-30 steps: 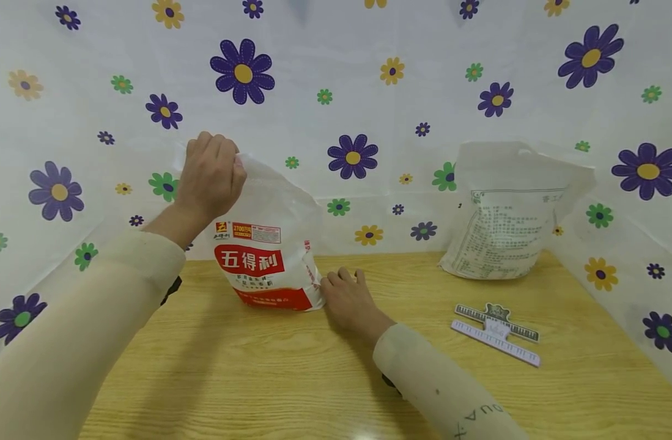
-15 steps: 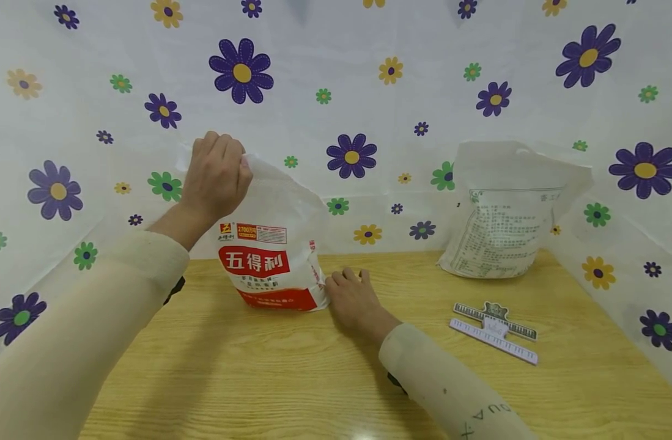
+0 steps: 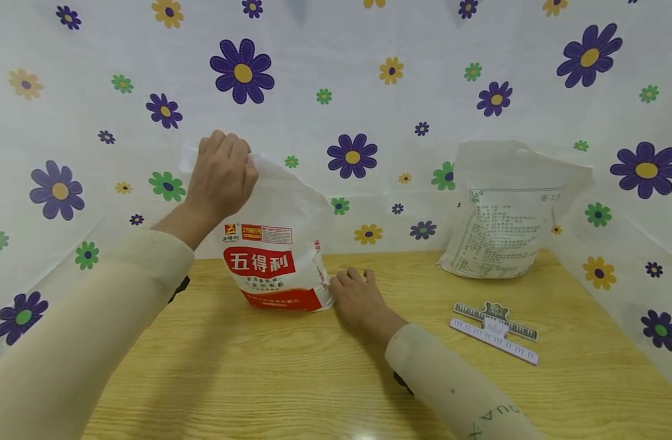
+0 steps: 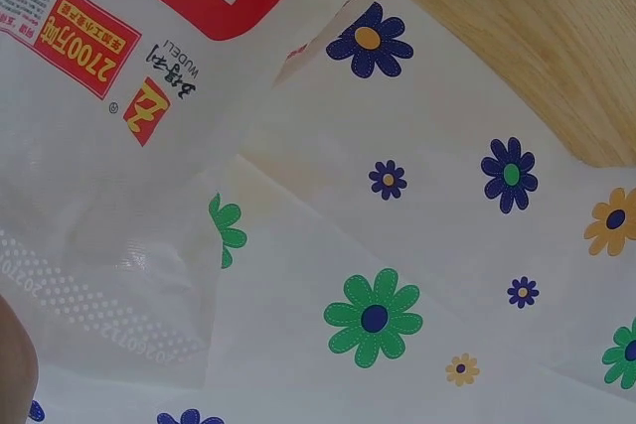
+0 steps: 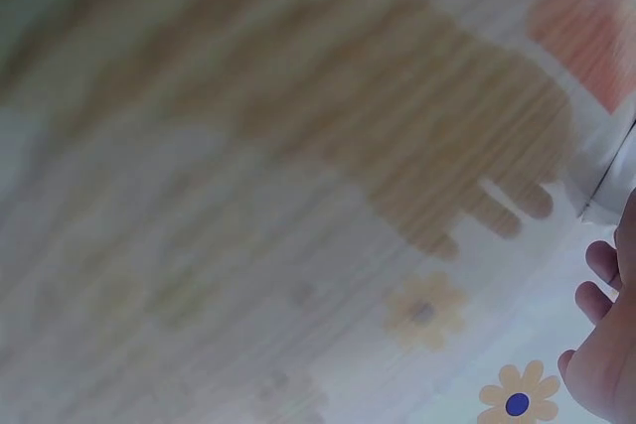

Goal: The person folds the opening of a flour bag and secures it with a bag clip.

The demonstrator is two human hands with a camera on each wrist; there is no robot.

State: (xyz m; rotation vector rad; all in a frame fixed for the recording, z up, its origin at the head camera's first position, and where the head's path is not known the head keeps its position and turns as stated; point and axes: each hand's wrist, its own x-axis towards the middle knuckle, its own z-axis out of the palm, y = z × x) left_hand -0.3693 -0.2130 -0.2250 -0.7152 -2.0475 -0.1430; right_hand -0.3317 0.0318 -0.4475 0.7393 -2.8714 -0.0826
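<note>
A white and red flour bag (image 3: 280,269) stands on the wooden table, leaning a little. My left hand (image 3: 222,174) grips its gathered top edge, fingers curled over it. The left wrist view brings the printed front of the bag (image 4: 149,76) close, with part of that hand at the lower left edge. Down at the bag's lower right corner, my right hand (image 3: 360,299) rests on the table with its fingertips against the side. In the right wrist view, the fingers of this hand (image 5: 601,315) show beside the bag's white edge.
A second white bag (image 3: 495,226), its printed back facing me, stands at the right rear by the flower-patterned curtain (image 3: 291,36). Before it lie a dark piano-key clip (image 3: 520,330) and a pale purple clip (image 3: 495,339) on the wooden table (image 3: 291,379).
The flour bag has shifted slightly to the right, with both hands moving along with it. The second bag and the clips stay where they were.
</note>
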